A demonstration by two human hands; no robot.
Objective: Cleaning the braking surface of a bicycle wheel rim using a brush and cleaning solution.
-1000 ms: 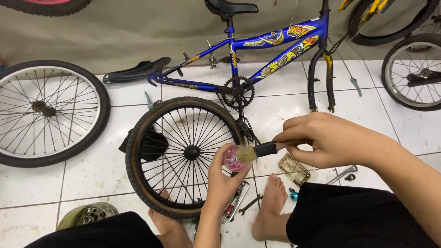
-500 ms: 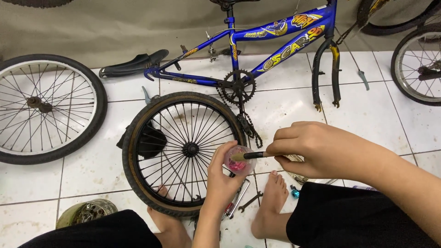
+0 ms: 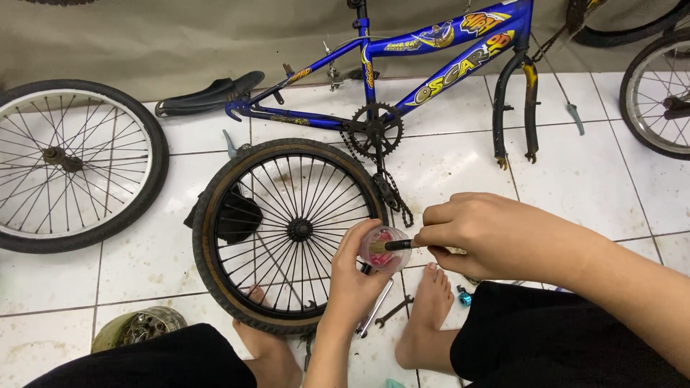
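Head view: small pink tub (image 3: 383,249) is gripped by left hand (image 3: 359,276); brush (image 3: 399,245) is dipped by right hand (image 3: 496,233); spoked wheel (image 3: 287,230) appears not yet brushed.

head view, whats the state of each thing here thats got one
small clear cup: held in the left hand, pink stuff inside
brush: gripped by the right hand, bristles dipped in the cup
black-spoked wheel: lying flat on the tiled floor
blue bike frame: stripped, no wheels fitted, chain hanging loose
silver-spoked wheel: off the bike, flat on the floor
wrench: lying unused by the feet
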